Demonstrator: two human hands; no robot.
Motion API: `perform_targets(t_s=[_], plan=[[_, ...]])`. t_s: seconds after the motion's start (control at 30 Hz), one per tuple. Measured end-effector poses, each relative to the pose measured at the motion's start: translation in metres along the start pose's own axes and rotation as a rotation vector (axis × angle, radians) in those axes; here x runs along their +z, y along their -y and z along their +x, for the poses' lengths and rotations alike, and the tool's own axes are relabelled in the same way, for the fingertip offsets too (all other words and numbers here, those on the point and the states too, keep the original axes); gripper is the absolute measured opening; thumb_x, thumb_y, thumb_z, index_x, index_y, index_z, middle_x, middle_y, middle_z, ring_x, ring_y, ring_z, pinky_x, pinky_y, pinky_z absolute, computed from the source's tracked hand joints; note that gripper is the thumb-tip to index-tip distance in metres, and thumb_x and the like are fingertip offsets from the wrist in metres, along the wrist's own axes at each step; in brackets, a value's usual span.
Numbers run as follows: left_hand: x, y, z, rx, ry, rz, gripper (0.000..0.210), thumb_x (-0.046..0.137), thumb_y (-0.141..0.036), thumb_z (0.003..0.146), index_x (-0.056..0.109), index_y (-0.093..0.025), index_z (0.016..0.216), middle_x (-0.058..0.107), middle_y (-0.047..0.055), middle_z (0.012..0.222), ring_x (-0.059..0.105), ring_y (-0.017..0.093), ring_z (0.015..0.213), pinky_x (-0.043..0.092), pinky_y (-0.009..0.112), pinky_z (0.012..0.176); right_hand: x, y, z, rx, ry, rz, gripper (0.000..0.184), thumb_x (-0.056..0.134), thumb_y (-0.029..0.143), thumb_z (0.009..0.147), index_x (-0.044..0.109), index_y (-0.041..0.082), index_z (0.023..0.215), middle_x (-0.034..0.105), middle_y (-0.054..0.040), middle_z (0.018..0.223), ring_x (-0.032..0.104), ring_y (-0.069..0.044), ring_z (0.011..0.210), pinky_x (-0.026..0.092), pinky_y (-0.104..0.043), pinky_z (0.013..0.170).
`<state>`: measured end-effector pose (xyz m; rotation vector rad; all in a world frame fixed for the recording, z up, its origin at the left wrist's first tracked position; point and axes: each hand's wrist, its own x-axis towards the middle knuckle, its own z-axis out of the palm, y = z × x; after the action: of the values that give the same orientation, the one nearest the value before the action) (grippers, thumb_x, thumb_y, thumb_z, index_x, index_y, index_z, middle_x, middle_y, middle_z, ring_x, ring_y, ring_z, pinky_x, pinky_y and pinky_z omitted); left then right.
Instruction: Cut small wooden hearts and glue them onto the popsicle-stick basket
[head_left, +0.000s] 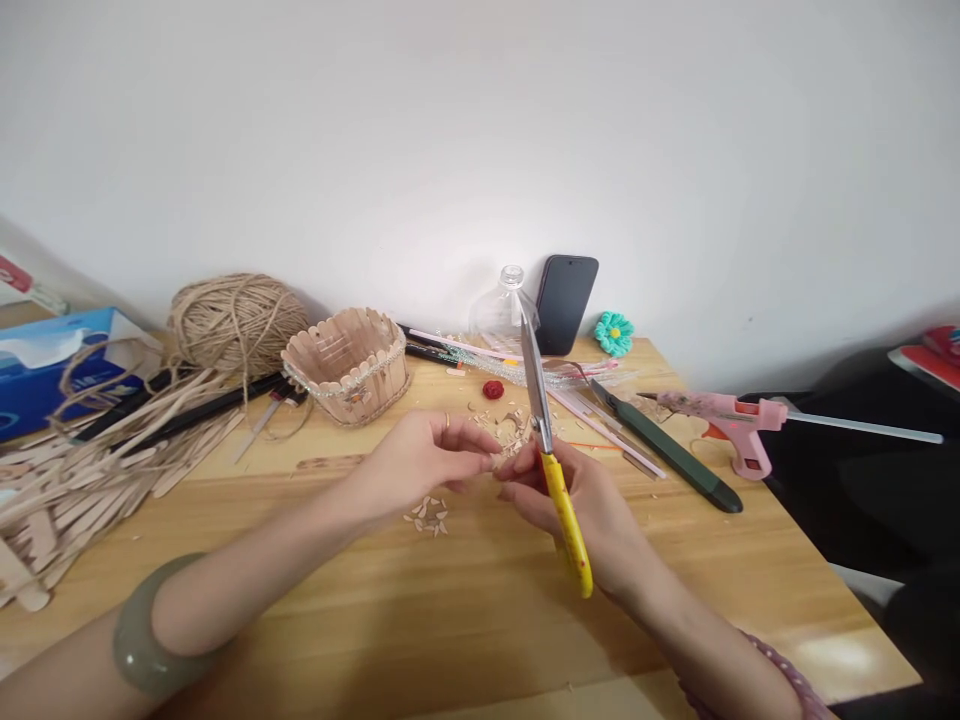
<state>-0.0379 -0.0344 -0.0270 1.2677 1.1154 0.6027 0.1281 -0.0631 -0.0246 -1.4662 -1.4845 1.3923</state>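
Note:
My right hand (592, 510) holds scissors (562, 510) with yellow handles; their metal blades point up and away and look closed. My left hand (420, 450), with a ring on one finger, is closed in a pinch, thumb against fingers. Its tips nearly meet the right fingertips, and whatever they hold is too small to make out. Just behind the fingertips lie loose wood chips (516, 420). Nearer, below my left hand, pale leaf-shaped wood pieces (431, 516) form a rough ring on the table (450, 620). A small red rose-like ball (493, 389) sits beyond the chips.
At left are a basket made of craft sticks (352, 365), a twine ball (236, 320), a tissue pack (67, 360) and piled craft sticks (67, 510). A clear bottle (499, 305), phone (568, 305) and teal flower (614, 333) stand behind. A green-handled tool (675, 455) and pink glue gun (727, 420) lie right.

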Motion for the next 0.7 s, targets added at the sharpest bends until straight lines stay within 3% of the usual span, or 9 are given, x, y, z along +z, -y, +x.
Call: perform_targets(t_s=[0.3, 0.7], plan=[[-0.001, -0.004, -0.013, -0.016, -0.038, -0.233, 0.005, 0.064, -0.015, 0.066, 0.068, -0.018, 0.067, 0.066, -0.003, 0.067, 0.056, 0.009, 0.061, 0.045, 0.018, 0.053, 0.008, 0.013, -0.002, -0.047, -0.034, 0.023, 0.011, 0.06, 0.021, 0.063, 0.052, 0.017, 0.069, 0.054, 0.0027, 0.065, 0.046, -0.011, 0.058, 0.036, -0.024, 0.055], [-0.002, -0.008, -0.017, -0.033, -0.052, -0.282, 0.004, 0.067, -0.02, 0.066, 0.068, -0.017, 0.063, 0.065, -0.001, 0.066, 0.055, 0.01, 0.063, 0.044, 0.019, 0.05, 0.008, 0.022, -0.002, -0.082, -0.035, 0.032, 0.014, 0.062, 0.022, 0.066, 0.049, 0.017, 0.068, 0.049, 0.0047, 0.061, 0.041, -0.009, 0.055, 0.032, -0.022, 0.052]])
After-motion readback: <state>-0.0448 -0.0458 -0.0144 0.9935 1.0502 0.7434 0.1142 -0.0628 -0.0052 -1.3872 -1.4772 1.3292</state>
